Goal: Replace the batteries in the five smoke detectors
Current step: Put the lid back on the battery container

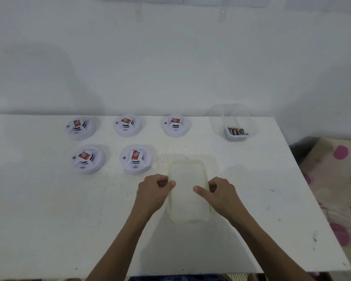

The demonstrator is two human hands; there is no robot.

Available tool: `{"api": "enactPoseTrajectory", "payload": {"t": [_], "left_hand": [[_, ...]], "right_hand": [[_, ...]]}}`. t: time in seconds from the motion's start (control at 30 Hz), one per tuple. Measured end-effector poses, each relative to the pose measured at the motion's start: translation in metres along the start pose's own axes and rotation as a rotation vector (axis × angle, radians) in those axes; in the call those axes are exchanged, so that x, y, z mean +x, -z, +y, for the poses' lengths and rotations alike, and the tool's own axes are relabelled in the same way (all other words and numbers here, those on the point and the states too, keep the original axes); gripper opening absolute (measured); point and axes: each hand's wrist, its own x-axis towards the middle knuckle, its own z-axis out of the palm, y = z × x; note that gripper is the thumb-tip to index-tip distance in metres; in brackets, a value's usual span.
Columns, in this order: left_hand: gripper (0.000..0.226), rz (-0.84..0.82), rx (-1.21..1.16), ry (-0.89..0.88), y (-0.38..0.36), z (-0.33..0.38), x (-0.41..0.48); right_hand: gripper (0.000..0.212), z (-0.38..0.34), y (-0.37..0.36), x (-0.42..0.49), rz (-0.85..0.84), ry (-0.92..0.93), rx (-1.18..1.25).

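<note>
Several white round smoke detectors with red stickers sit on the white table: a back row with one on the left, one in the middle and one on the right, and a front row of two. A clear tub at the back right holds several batteries. In front of me lies a clear lidded container with a pale green rim. My left hand grips its left edge and my right hand grips its right edge, thumbs on top.
The table's right edge runs diagonally past a patterned cloth with pink dots. A white wall stands directly behind the table. The near table edge is just below my forearms.
</note>
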Motion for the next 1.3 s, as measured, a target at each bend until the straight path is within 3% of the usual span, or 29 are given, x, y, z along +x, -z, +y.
{"api": "enactPoseTrajectory", "payload": {"t": [0.17,0.23,0.3,0.43,0.57,0.77,1.03,1.3], "left_hand": [[0.034,-0.100,0.052,-0.044,0.007,0.005,-0.003],[0.046,-0.121,0.097,-0.034,0.008,0.003,-0.008],[0.054,-0.131,0.132,-0.024,0.008,-0.001,-0.014],[0.074,-0.192,0.189,-0.108,0.007,0.002,-0.024],[0.093,-0.281,0.262,-0.224,0.004,0.005,-0.028],[0.111,-0.436,0.476,-0.315,-0.008,0.025,-0.013],[0.109,-0.473,0.647,-0.411,-0.023,0.060,0.039],[0.094,-0.449,0.754,-0.439,-0.035,0.102,0.107]], "right_hand": [[0.058,0.006,-0.007,-0.003,0.069,0.042,-0.105],[0.066,0.009,-0.012,-0.008,0.148,0.150,-0.182],[0.060,0.012,-0.013,-0.013,0.196,0.331,-0.279],[0.069,0.023,-0.011,-0.019,0.083,0.549,-0.510],[0.085,0.028,0.004,-0.016,0.000,0.571,-0.640],[0.091,0.031,0.037,0.006,-0.048,0.647,-0.775],[0.096,0.025,0.074,0.056,-0.168,0.601,-0.878],[0.091,0.007,0.101,0.130,-0.104,0.605,-0.935]]}}
